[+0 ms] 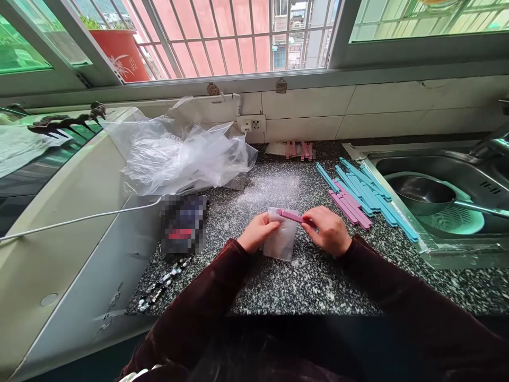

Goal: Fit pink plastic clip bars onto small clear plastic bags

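Note:
A small clear plastic bag [281,241] lies on the speckled granite counter [302,281] in front of me. My left hand [256,232] pinches the bag's upper left edge, fingers closed. My right hand [328,231] is closed on a pink sealing clip [291,216], which lies across the top of the bag. Both sleeves are dark red velvet.
A pile of blue and pink clips [360,196] lies right of my hands, beside the steel sink [445,207] holding a metal bowl and green colander. More pink clips [299,149] rest by the tiled wall. Crumpled clear plastic [178,151] and a dark packet [183,223] sit left.

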Action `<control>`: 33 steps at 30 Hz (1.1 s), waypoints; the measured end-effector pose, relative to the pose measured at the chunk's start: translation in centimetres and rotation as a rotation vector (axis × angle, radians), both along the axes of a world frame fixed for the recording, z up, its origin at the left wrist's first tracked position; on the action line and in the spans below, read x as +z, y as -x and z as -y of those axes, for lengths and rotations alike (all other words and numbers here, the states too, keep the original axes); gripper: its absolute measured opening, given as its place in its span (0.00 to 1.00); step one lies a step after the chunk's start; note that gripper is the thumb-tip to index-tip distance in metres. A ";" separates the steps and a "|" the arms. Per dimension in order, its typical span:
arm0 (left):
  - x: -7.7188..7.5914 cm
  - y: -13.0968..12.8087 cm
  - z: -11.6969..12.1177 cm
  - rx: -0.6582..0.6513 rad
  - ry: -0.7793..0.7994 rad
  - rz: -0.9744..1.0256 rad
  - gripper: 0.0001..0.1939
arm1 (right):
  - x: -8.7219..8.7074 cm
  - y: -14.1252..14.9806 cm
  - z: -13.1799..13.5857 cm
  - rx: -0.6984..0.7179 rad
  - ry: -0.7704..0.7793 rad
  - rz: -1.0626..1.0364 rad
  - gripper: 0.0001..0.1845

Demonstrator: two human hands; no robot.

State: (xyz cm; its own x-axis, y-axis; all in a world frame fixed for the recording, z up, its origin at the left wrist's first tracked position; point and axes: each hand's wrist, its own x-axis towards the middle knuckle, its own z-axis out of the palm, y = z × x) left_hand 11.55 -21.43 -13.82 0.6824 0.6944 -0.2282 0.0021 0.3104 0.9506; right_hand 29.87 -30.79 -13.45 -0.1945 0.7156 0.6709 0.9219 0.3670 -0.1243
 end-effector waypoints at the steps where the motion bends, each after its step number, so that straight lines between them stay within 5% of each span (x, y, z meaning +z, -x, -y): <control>1: 0.0 0.0 0.0 -0.006 -0.004 -0.003 0.15 | -0.1 0.0 0.0 -0.004 0.007 0.008 0.02; 14: 0.4 0.0 0.2 -0.039 -0.057 -0.020 0.21 | -0.3 -0.1 -0.2 0.002 0.047 0.080 0.04; 22: 0.4 -0.1 -0.1 0.158 0.043 0.024 0.19 | 0.3 -1.0 0.0 -0.055 -0.035 0.014 0.15; 26: 0.6 0.0 -0.3 0.226 0.084 0.074 0.19 | 0.7 -1.6 0.1 -0.063 -0.050 -0.002 0.13; 33: 0.4 -0.1 0.2 0.132 0.056 0.063 0.23 | -0.1 -0.1 0.0 -0.010 0.074 0.075 0.11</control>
State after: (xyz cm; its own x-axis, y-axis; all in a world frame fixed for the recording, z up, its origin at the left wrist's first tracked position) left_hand 11.66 -21.67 -13.39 0.6001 0.7664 -0.2292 -0.1009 0.3567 0.9287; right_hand 30.01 -30.76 -13.58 -0.2350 0.7647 0.6000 0.9331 0.3503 -0.0809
